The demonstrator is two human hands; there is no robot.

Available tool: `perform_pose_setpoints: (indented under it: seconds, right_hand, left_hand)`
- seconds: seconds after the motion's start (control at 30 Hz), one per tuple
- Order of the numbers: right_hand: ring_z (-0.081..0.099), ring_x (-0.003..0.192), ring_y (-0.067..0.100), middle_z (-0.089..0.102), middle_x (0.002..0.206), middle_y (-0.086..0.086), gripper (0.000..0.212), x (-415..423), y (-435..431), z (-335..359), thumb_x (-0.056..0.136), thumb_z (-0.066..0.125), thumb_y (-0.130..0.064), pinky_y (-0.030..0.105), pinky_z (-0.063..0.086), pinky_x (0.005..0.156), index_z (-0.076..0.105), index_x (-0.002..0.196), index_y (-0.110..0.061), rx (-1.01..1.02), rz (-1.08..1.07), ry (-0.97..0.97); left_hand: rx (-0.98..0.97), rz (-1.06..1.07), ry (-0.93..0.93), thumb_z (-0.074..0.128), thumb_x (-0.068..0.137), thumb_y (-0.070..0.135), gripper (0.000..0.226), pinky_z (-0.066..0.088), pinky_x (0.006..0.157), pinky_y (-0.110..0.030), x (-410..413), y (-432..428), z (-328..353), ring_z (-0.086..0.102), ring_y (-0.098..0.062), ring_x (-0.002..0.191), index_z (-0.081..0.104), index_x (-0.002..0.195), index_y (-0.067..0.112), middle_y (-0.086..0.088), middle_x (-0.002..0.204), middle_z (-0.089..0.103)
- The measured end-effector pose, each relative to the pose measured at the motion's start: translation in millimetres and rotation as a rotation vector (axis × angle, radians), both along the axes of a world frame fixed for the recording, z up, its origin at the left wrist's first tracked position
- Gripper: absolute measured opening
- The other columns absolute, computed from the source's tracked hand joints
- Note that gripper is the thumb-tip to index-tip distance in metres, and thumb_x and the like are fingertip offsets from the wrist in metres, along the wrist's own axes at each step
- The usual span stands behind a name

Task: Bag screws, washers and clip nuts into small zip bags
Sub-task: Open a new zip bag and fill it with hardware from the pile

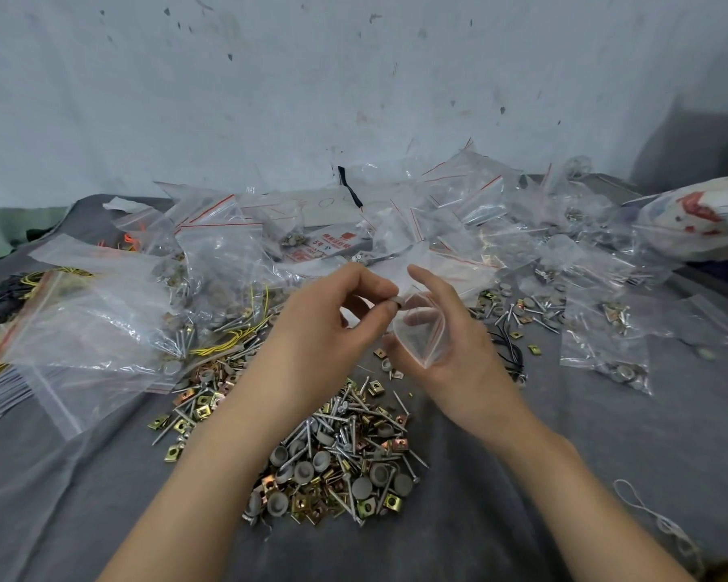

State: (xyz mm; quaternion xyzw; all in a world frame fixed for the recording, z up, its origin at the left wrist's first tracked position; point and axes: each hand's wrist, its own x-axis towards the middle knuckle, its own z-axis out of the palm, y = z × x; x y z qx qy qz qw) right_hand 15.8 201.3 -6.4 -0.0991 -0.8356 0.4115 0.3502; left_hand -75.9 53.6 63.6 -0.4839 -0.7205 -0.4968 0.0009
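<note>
Grey washer point(397, 304) pinched in my left hand point(333, 323), at the mouth of the small zip bag point(421, 338); my right hand point(465, 352) grips that bag, fingers curled, lips spread; release only once past its rim, else it drops onto the loose pile point(337, 457) below.

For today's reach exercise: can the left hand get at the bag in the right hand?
Probably yes: the left hand, pinching a washer, sits beside the open bag, nothing between.

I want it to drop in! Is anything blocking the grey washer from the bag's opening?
Nothing visible. The left hand pinches the washer beside the open zip bag, which the right hand holds.
</note>
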Motion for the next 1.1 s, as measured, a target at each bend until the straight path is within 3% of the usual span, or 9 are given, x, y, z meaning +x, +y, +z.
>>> perform_pose_setpoints:
  seconds: [0.3, 0.47, 0.63, 0.83, 0.97, 1.1]
  right_hand:
    - [0.060, 0.118, -0.002, 0.062, 0.131, -0.015, 0.080, 3.2, -0.4, 2.4, 0.075, 0.065, -0.067, 0.017, 0.047, 0.094, 0.032, 0.147, -0.051, 0.007, 0.020, -0.009]
    - [0.060, 0.113, -0.006, 0.063, 0.123, -0.018, 0.077, 2.5, 0.4, 1.7, 0.077, 0.068, -0.064, 0.002, 0.041, 0.085, 0.033, 0.145, -0.053, 0.011, -0.002, -0.010]
    - [0.062, 0.112, -0.001, 0.063, 0.115, -0.022, 0.073, 2.4, 0.9, 0.5, 0.080, 0.069, -0.060, 0.004, 0.041, 0.086, 0.037, 0.144, -0.050, -0.006, 0.010, 0.012]
    - [0.059, 0.111, -0.006, 0.062, 0.115, -0.023, 0.070, 5.7, 1.3, 2.8, 0.085, 0.072, -0.052, -0.001, 0.036, 0.086, 0.036, 0.145, -0.049, -0.004, 0.012, 0.004]
    - [0.059, 0.112, -0.004, 0.060, 0.116, -0.025, 0.071, 6.0, 1.3, 4.0, 0.081, 0.067, -0.060, -0.001, 0.037, 0.087, 0.036, 0.144, -0.051, -0.027, 0.023, 0.012]
    - [0.060, 0.112, 0.000, 0.058, 0.117, -0.028, 0.070, 4.5, 2.2, 3.2, 0.080, 0.066, -0.061, 0.004, 0.040, 0.090, 0.036, 0.143, -0.052, -0.037, 0.025, 0.032]
  left_hand:
    - [-0.030, -0.040, 0.074, 0.067, 0.091, 0.022, 0.014, 0.044, 0.068, -0.012, 5.6, 4.4, -0.1, 0.063, 0.001, 0.085, 0.066, 0.099, 0.033, 0.025, 0.091, 0.067]
    - [0.003, -0.037, 0.066, 0.065, 0.092, 0.022, 0.018, 0.048, 0.073, -0.020, 5.3, 2.8, 2.6, 0.063, -0.001, 0.088, 0.065, 0.107, 0.033, 0.021, 0.093, 0.068]
    - [0.005, 0.065, 0.028, 0.064, 0.094, 0.023, 0.018, 0.046, 0.068, -0.012, -11.9, -4.1, 0.8, 0.061, 0.000, 0.083, 0.063, 0.106, 0.036, 0.016, 0.091, 0.066]
    - [-0.319, 0.176, 0.090, 0.057, 0.098, 0.033, 0.012, 0.044, 0.069, -0.007, -42.5, -20.6, -20.9, 0.059, 0.007, 0.083, 0.061, 0.108, 0.036, 0.020, 0.092, 0.063]
    - [-0.540, 0.157, 0.151, 0.052, 0.100, 0.034, 0.021, 0.050, 0.081, -0.019, -46.0, -23.8, -36.7, 0.061, 0.002, 0.091, 0.063, 0.117, 0.029, 0.014, 0.104, 0.067]
    - [-0.567, 0.151, 0.181, 0.052, 0.100, 0.031, 0.024, 0.051, 0.090, -0.027, -42.4, -19.4, -42.0, 0.061, -0.005, 0.098, 0.064, 0.120, 0.025, 0.009, 0.112, 0.067]
